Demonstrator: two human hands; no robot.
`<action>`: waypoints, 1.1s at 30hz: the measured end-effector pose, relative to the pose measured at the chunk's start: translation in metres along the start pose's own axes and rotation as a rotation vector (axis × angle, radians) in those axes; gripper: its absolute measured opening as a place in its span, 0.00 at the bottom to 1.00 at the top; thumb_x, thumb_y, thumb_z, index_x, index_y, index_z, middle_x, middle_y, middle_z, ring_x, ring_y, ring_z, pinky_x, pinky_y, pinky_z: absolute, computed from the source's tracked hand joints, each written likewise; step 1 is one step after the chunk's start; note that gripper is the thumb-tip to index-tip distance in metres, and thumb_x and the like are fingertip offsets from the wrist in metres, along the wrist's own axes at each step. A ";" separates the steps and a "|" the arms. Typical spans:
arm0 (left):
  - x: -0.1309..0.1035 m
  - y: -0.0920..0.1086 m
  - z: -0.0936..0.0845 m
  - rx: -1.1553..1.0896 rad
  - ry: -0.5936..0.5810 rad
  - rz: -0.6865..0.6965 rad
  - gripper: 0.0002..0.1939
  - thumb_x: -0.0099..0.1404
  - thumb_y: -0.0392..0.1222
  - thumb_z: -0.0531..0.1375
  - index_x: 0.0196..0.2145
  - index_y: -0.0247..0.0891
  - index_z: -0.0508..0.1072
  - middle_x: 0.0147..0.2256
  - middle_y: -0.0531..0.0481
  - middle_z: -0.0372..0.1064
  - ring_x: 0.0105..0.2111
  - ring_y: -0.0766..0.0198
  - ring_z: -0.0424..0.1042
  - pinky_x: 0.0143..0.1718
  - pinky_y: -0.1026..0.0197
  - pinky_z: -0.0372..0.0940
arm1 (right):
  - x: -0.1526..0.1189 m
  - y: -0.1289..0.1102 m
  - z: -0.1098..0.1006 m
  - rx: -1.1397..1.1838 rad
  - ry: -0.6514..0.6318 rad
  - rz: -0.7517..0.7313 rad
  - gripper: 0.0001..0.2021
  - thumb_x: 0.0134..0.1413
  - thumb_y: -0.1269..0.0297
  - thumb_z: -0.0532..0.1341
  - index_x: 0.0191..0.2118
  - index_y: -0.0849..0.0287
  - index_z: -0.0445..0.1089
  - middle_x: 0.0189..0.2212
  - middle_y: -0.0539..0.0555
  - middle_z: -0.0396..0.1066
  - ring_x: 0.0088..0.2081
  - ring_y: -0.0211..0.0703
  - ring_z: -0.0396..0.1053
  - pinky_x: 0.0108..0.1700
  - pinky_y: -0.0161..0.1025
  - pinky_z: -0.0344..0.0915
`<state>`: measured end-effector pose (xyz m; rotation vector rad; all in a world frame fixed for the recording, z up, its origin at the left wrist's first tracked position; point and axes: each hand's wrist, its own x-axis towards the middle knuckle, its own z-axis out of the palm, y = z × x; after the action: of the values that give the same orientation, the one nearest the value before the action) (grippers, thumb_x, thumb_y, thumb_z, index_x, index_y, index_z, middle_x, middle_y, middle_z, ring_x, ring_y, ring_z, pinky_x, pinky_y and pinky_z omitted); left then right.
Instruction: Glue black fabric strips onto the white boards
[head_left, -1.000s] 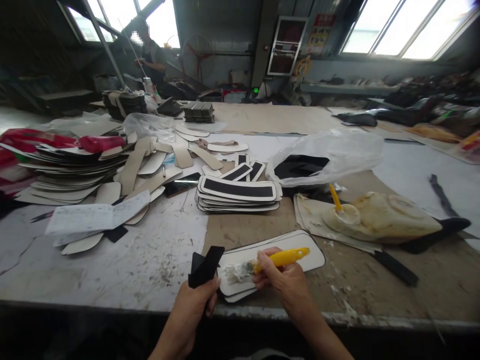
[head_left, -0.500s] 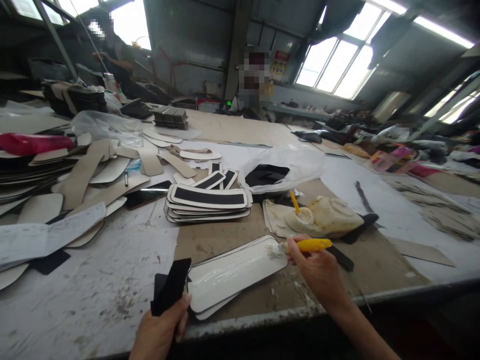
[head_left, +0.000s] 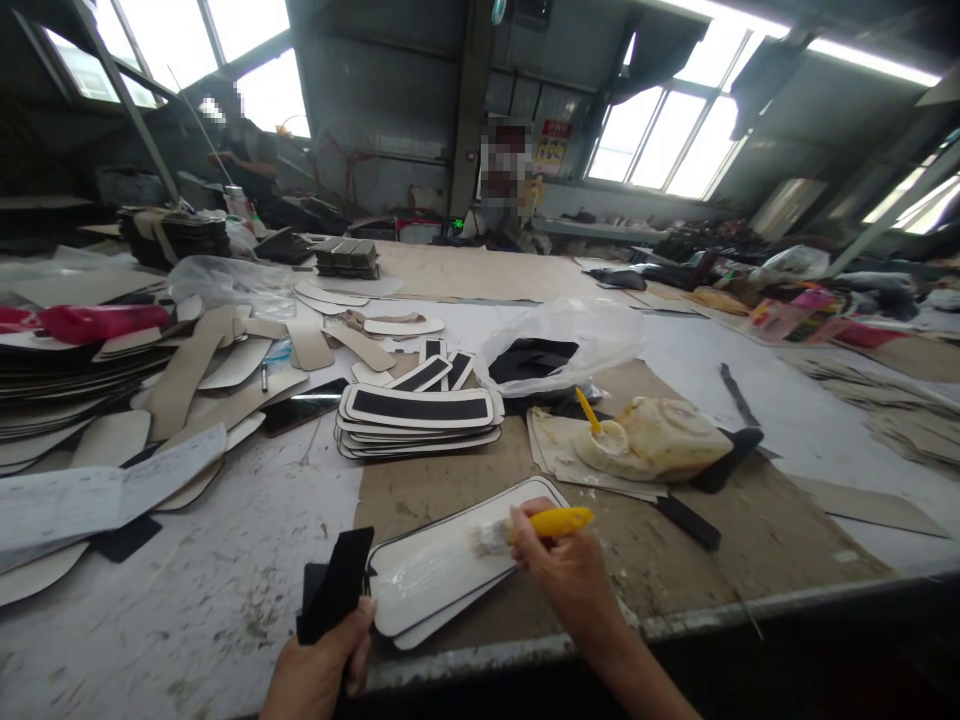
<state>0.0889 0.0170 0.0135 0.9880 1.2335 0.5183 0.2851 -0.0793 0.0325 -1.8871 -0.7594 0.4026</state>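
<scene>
My right hand [head_left: 566, 565] is closed around a yellow-handled paintbrush [head_left: 562, 521]. Its pale bristles press on the top white panel [head_left: 442, 570], a long piece with rounded ends and a wet shine. Another such panel lies slightly askew beneath it. My left hand [head_left: 330, 650] grips dark strips [head_left: 341, 580], and its fingertips touch the panel's left end. Behind the panels rests a stack of white pieces [head_left: 420, 408] with black strips on their faces. A cream-coloured container [head_left: 667, 437] lies to the right, with a yellow-handled tool [head_left: 589, 408] standing in its opening.
Brown board [head_left: 645, 570] covers the table under the panels. Stacked pieces [head_left: 60, 390], a paper sheet [head_left: 120, 485] and a phone [head_left: 304, 405] lie left. A plastic bag [head_left: 592, 335] holds black pieces. The table's front edge [head_left: 540, 650] runs close by. Two people are farther back.
My right hand has drawn the brush leftward along the top panel, from near its right end to about the middle. My left hand still holds the dark strips. The view has tilted slightly.
</scene>
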 end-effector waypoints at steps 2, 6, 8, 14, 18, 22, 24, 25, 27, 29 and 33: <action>0.000 0.001 0.001 -0.019 0.001 0.010 0.25 0.45 0.54 0.64 0.06 0.38 0.57 0.07 0.57 0.51 0.11 0.71 0.51 0.17 0.64 0.48 | 0.013 0.013 -0.031 -0.186 0.117 -0.039 0.13 0.52 0.52 0.55 0.31 0.58 0.66 0.17 0.50 0.68 0.21 0.42 0.69 0.26 0.36 0.65; 0.001 0.003 0.001 -0.058 0.019 0.026 0.21 0.44 0.53 0.64 0.10 0.37 0.61 0.08 0.58 0.52 0.11 0.72 0.51 0.16 0.65 0.48 | 0.025 0.015 -0.073 -0.393 0.232 -0.102 0.13 0.53 0.53 0.54 0.31 0.57 0.67 0.21 0.53 0.71 0.25 0.45 0.70 0.30 0.38 0.65; 0.000 0.005 -0.003 -0.044 0.047 0.064 0.18 0.43 0.53 0.65 0.18 0.35 0.68 0.07 0.60 0.52 0.11 0.71 0.50 0.16 0.65 0.48 | 0.022 0.005 -0.078 -0.424 0.259 -0.159 0.14 0.52 0.52 0.53 0.31 0.57 0.67 0.24 0.54 0.72 0.28 0.47 0.70 0.33 0.40 0.65; -0.022 0.018 -0.012 -0.054 -0.041 0.082 0.20 0.50 0.56 0.61 0.17 0.36 0.64 0.07 0.60 0.50 0.10 0.74 0.49 0.15 0.66 0.47 | 0.000 -0.040 -0.050 -0.206 0.058 -0.237 0.16 0.53 0.51 0.49 0.30 0.55 0.67 0.37 0.56 0.70 0.40 0.50 0.67 0.39 0.40 0.64; -0.038 0.018 -0.001 -0.151 -0.294 0.011 0.18 0.52 0.56 0.59 0.23 0.37 0.67 0.08 0.61 0.51 0.09 0.75 0.47 0.13 0.68 0.46 | -0.021 -0.055 -0.007 0.059 -0.428 -0.095 0.19 0.56 0.50 0.47 0.37 0.56 0.68 0.34 0.55 0.71 0.35 0.45 0.69 0.35 0.37 0.66; -0.046 0.012 0.015 -0.116 -0.414 -0.009 0.20 0.53 0.57 0.58 0.20 0.37 0.66 0.08 0.60 0.51 0.09 0.75 0.49 0.14 0.67 0.44 | -0.038 -0.049 0.026 0.285 -0.551 -0.013 0.16 0.51 0.52 0.55 0.38 0.59 0.67 0.23 0.49 0.67 0.26 0.39 0.66 0.29 0.34 0.63; -0.047 0.009 0.023 -0.064 -0.454 -0.015 0.22 0.53 0.58 0.57 0.16 0.36 0.65 0.07 0.58 0.51 0.09 0.75 0.50 0.14 0.67 0.43 | -0.042 -0.043 0.032 0.332 -0.498 0.060 0.12 0.48 0.54 0.59 0.27 0.59 0.66 0.19 0.46 0.63 0.22 0.36 0.62 0.26 0.32 0.61; -0.048 0.008 0.026 -0.036 -0.465 -0.015 0.23 0.54 0.58 0.57 0.15 0.36 0.64 0.07 0.57 0.52 0.09 0.74 0.51 0.14 0.67 0.43 | -0.044 -0.041 0.032 0.335 -0.455 0.091 0.12 0.46 0.55 0.60 0.24 0.59 0.64 0.17 0.45 0.62 0.22 0.35 0.61 0.25 0.31 0.60; -0.048 0.005 0.031 -0.033 -0.470 -0.008 0.23 0.53 0.58 0.57 0.17 0.34 0.67 0.09 0.54 0.57 0.10 0.73 0.55 0.15 0.67 0.46 | -0.044 -0.037 0.029 0.318 -0.368 0.109 0.13 0.46 0.56 0.60 0.21 0.58 0.62 0.16 0.44 0.61 0.21 0.34 0.60 0.25 0.30 0.59; -0.048 0.003 0.034 -0.071 -0.462 -0.005 0.22 0.52 0.58 0.59 0.25 0.32 0.72 0.14 0.50 0.65 0.11 0.71 0.59 0.15 0.66 0.49 | -0.043 -0.034 0.024 0.314 -0.345 0.087 0.13 0.48 0.55 0.59 0.21 0.58 0.63 0.17 0.45 0.62 0.22 0.34 0.60 0.25 0.31 0.59; -0.047 0.000 0.038 -0.132 -0.401 -0.030 0.23 0.49 0.57 0.61 0.32 0.32 0.73 0.21 0.45 0.72 0.13 0.67 0.65 0.16 0.64 0.55 | -0.041 -0.029 0.018 0.291 -0.340 0.043 0.14 0.51 0.53 0.56 0.24 0.58 0.65 0.18 0.45 0.62 0.21 0.34 0.61 0.24 0.31 0.59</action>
<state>0.1106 -0.0331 0.0389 0.9067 0.8436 0.3515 0.2345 -0.0864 0.0486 -1.5808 -0.8333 0.8308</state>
